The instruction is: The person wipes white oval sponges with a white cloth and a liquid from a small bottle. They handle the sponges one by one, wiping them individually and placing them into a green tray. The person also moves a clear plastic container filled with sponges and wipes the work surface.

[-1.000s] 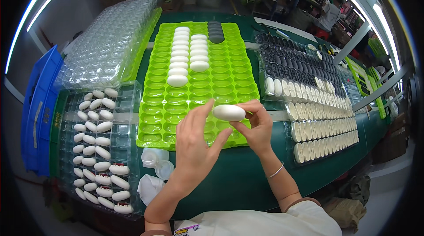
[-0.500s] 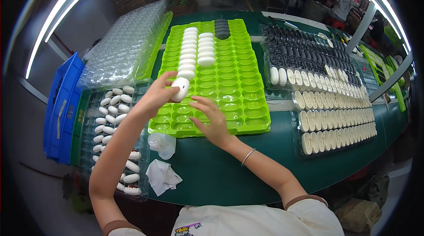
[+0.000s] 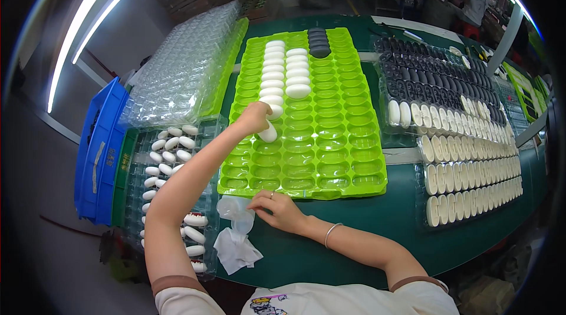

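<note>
My left hand (image 3: 254,118) is closed on a white oval plastic casing (image 3: 269,133), holding it tilted over the bright green moulded tray (image 3: 298,158). Right above it in the same column, a row of similar white casings (image 3: 272,84) lies in the hollows, with a second, shorter column beside it. Below the tray's front edge, my right hand (image 3: 282,213) has its fingers stretched out and holds nothing I can see. Its fingertips are at the translucent plastic cup (image 3: 240,220), and whether they touch it I cannot tell. A crumpled white cloth (image 3: 237,251) lies just in front of the cup.
Clear trays (image 3: 183,61) are stacked at the back left, beside blue bins (image 3: 97,156). More white casings (image 3: 169,156) fill a clear tray by my left arm. Dark grey casings (image 3: 319,43) sit at the green tray's far end. Trays of cream shells (image 3: 471,176) stand right.
My left hand has brought the white casing down to the green tray, below the column. My right hand has drawn back toward me, from above the tray to the cup. The view has shifted slightly.
</note>
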The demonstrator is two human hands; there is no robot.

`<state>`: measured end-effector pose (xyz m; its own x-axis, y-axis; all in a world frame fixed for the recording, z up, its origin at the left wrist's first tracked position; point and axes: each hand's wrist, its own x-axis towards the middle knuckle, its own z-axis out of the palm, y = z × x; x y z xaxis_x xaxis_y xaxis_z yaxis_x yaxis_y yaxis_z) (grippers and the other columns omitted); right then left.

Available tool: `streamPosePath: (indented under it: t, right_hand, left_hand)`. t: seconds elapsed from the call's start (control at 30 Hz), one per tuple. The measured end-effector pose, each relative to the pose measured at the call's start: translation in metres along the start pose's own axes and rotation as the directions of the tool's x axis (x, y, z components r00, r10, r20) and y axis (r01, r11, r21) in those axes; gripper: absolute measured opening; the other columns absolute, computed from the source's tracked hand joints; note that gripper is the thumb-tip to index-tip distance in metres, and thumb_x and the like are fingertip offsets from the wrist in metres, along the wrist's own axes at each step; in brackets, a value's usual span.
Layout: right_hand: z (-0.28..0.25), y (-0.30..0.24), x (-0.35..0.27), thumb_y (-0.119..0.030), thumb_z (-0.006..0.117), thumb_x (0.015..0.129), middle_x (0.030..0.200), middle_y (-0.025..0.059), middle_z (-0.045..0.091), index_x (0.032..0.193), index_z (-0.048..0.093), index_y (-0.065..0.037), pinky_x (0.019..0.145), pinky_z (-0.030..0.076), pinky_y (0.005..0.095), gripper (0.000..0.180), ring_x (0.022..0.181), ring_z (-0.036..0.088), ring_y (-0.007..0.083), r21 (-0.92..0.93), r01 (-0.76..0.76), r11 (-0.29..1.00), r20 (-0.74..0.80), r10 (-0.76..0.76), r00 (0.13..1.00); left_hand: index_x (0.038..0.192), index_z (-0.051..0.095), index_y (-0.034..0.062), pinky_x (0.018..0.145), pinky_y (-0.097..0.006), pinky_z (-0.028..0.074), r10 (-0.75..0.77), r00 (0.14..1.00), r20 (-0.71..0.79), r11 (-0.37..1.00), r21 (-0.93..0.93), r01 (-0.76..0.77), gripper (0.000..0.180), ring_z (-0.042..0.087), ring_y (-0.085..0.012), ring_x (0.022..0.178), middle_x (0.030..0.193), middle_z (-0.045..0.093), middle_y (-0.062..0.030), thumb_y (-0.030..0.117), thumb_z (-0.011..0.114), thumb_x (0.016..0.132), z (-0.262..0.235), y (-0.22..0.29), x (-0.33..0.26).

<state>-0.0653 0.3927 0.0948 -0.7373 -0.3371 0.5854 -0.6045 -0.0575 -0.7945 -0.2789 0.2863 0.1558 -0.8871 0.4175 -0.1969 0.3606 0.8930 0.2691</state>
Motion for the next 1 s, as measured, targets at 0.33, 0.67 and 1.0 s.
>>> streamPosePath:
  t: [0.33, 0.67, 1.0]
  right_hand:
    - [0.000, 0.002, 0.001, 0.001, 0.063, 0.070, 0.086, 0.0071, 0.060, 0.089, 0.061, -0.007, 0.067, 0.049, 0.0324, 0.021, 0.077, 0.060, 0.0243, -0.032, 0.007, 0.999, 0.015, -0.007, 1.000]
    - [-0.002, 0.004, 0.002, -0.004, 0.062, 0.074, 0.085, 0.0059, 0.059, 0.087, 0.059, -0.007, 0.064, 0.049, 0.0320, 0.014, 0.075, 0.060, 0.0237, -0.028, 0.019, 0.999, -0.003, -0.019, 1.000]
    - [-0.002, 0.004, 0.002, -0.005, 0.062, 0.074, 0.087, 0.0044, 0.059, 0.088, 0.060, -0.008, 0.064, 0.049, 0.0306, 0.015, 0.075, 0.060, 0.0218, -0.056, 0.014, 0.998, 0.011, -0.014, 1.000]
  left_hand:
    - [0.105, 0.053, 0.0150, 0.084, -0.035, 0.040, 0.621, 0.760, 0.194, 0.610, 0.489, -0.624, 0.054, 0.051, -0.0194, 0.098, 0.100, 0.050, -0.0014, 0.018, 0.077, 0.057, -0.017, 0.004, -0.003]
    - [0.089, 0.058, 0.0145, 0.078, -0.033, 0.039, 0.718, 0.688, 0.103, 0.572, 0.475, -0.668, 0.032, 0.055, -0.0182, 0.088, 0.086, 0.055, -0.0007, 0.023, 0.074, 0.063, -0.033, -0.018, -0.005]
    - [0.094, 0.063, 0.0110, 0.086, -0.037, 0.038, 0.244, 0.962, 0.125, 0.751, 0.603, -0.269, 0.036, 0.057, -0.0216, 0.091, 0.089, 0.060, -0.0056, 0.026, 0.075, 0.064, -0.050, -0.060, 0.006]
